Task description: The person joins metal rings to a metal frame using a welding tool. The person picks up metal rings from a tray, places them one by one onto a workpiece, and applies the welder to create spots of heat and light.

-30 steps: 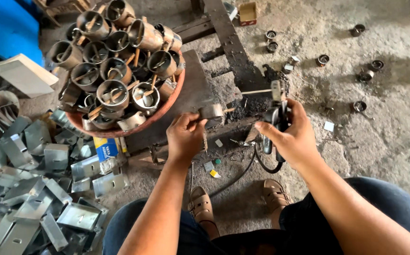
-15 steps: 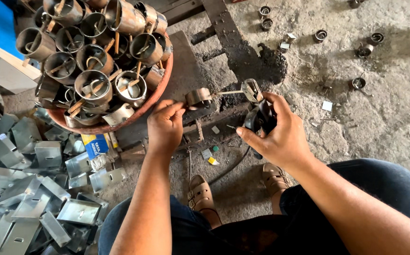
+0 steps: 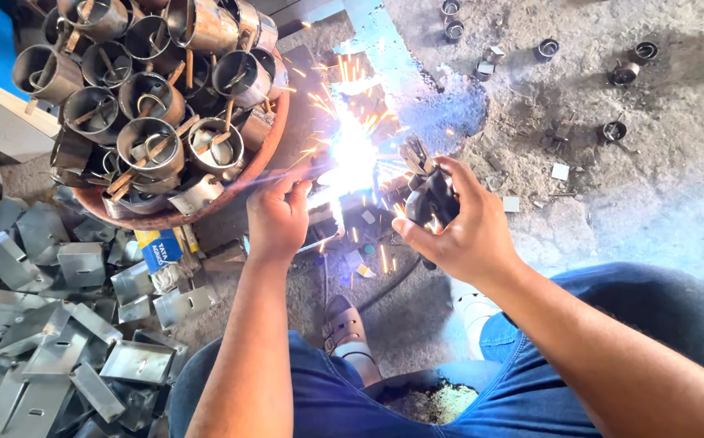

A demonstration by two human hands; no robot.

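Small metal piece being arc-welded on the floor, mid-frame, sparks everywhere.

The workpiece (image 3: pixel 331 182) is mostly hidden by the glare, so its long axis and pointing can't be told; it's pinned just right of the left hand (image 3: pixel 277 217), whose fingers are curled down onto it. The black welding holder (image 3: pixel 429 195) is gripped tight in the right hand (image 3: pixel 465 231), angled up-left at the arc. A bowl of metal cups (image 3: pixel 206 212) is seen upper left, flat steel brackets (image 3: pixel 68 324) lower left.
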